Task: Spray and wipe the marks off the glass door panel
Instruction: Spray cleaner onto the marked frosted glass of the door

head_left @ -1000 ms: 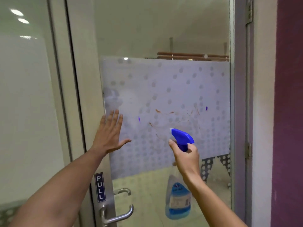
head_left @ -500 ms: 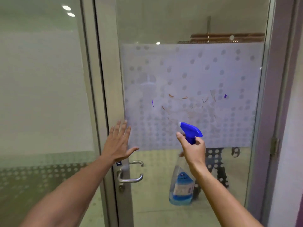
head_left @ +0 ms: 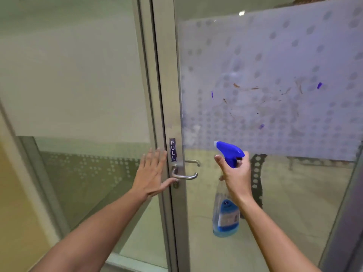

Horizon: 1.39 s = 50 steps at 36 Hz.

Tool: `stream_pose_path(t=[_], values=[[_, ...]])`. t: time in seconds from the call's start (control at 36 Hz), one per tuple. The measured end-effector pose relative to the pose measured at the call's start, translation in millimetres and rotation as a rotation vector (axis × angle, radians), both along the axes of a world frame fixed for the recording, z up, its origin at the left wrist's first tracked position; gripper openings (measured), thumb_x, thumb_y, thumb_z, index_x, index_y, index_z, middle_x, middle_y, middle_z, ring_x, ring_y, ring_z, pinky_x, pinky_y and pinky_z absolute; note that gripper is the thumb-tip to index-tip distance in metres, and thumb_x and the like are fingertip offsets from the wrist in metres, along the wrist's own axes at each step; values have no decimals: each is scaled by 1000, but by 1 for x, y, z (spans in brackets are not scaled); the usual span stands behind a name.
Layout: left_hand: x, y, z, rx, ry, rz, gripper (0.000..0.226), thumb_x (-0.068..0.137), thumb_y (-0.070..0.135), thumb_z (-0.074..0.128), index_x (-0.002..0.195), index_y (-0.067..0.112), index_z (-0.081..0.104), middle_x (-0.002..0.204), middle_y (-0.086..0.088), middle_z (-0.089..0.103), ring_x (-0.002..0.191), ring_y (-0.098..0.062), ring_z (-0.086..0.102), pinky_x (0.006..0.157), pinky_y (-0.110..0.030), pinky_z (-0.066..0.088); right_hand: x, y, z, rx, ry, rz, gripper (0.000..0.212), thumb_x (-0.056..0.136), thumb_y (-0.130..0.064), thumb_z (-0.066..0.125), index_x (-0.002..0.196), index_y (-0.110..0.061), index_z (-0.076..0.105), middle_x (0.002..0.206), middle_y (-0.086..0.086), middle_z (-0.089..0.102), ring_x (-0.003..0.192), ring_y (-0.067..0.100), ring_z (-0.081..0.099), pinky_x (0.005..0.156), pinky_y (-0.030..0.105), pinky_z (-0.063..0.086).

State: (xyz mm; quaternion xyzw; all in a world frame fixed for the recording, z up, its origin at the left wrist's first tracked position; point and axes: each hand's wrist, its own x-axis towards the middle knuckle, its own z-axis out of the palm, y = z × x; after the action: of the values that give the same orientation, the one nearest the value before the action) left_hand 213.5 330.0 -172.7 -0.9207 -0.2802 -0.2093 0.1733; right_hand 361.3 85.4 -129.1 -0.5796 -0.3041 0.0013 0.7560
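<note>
The glass door panel (head_left: 275, 183) is glossy below and matt above — a frosted dotted film (head_left: 275, 55). The door frame (head_left: 167, 75) and handle (head_left: 185, 176) are brushed metal; the spray bottle (head_left: 225, 216) is clear, smooth plastic.

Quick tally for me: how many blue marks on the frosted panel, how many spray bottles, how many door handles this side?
Blue marks: 3
Spray bottle: 1, held in right hand
Door handle: 1
Total: 5

Left hand (head_left: 152, 174) on door frame (head_left: 167, 95), left of handle (head_left: 184, 174); spray bottle (head_left: 225, 209) right of handle, before glass panel (head_left: 275, 183), below marks (head_left: 255, 95)
</note>
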Motion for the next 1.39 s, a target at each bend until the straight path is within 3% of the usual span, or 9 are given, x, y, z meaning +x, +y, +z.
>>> stream_pose_path(t=[0.11,0.31,0.58,0.72,0.83,0.92,1.08,1.17,1.39], values=[[-31,-10,-19,-15,66,46,104,86,85,24,162,16,8,169,-17,11,157,-40,5,126,-57,13,-14,7,-8,-6,-1,33,48,67,-55,86,95,-31,54,84,-3,60,75,15,58,76,54,59],[-95,-34,-52,-100,149,164,104,86,87,18,162,19,3,170,-14,-6,156,-39,-11,127,-57,7,-52,28,-25,79,-7,135,28,80,-28,83,95,-29,60,86,-3,64,67,-5,55,68,10,47],[-199,-70,-78,-167,139,276,100,88,86,18,161,19,9,170,-12,4,157,-37,-3,127,-56,4,-140,47,-44,21,24,302,19,85,-37,74,94,-23,65,83,-1,70,73,11,63,75,35,54],[-258,-96,-97,-222,107,322,95,88,81,30,159,18,30,167,-14,25,155,-38,19,123,-59,22,-199,34,-48,9,38,386,27,90,-36,67,80,-13,58,59,-10,61,50,-5,53,52,15,44],[-309,-121,-107,-241,93,367,93,87,77,33,160,19,27,167,-14,22,155,-39,19,124,-58,20,-247,22,-58,13,72,485,43,80,-56,67,88,-14,63,69,3,67,65,13,63,63,31,53],[-348,-143,-113,-251,74,403,92,87,76,35,158,18,32,165,-16,28,153,-40,25,122,-58,25,-282,13,-65,-31,55,531,41,82,-67,63,87,-27,66,74,1,68,69,15,63,66,28,52],[-420,-186,-124,-332,99,490,89,89,72,28,161,21,17,171,-14,6,158,-37,2,127,-53,6,-356,-9,-71,-85,62,712,41,94,-47,51,105,-9,61,79,5,61,68,10,56,65,22,49],[-451,-203,-130,-397,107,538,84,90,66,38,159,20,25,171,-14,4,157,-39,-4,126,-53,4,-388,-16,-72,-107,88,798,44,95,-43,52,108,-1,57,80,4,61,71,12,55,69,27,48],[-528,-242,-145,-493,94,673,63,94,52,47,146,17,45,171,-13,1,156,-40,-9,126,-53,4,-460,-20,-86,-226,63,992,7,99,-18,60,106,-17,59,91,6,65,83,12,63,85,38,53]])
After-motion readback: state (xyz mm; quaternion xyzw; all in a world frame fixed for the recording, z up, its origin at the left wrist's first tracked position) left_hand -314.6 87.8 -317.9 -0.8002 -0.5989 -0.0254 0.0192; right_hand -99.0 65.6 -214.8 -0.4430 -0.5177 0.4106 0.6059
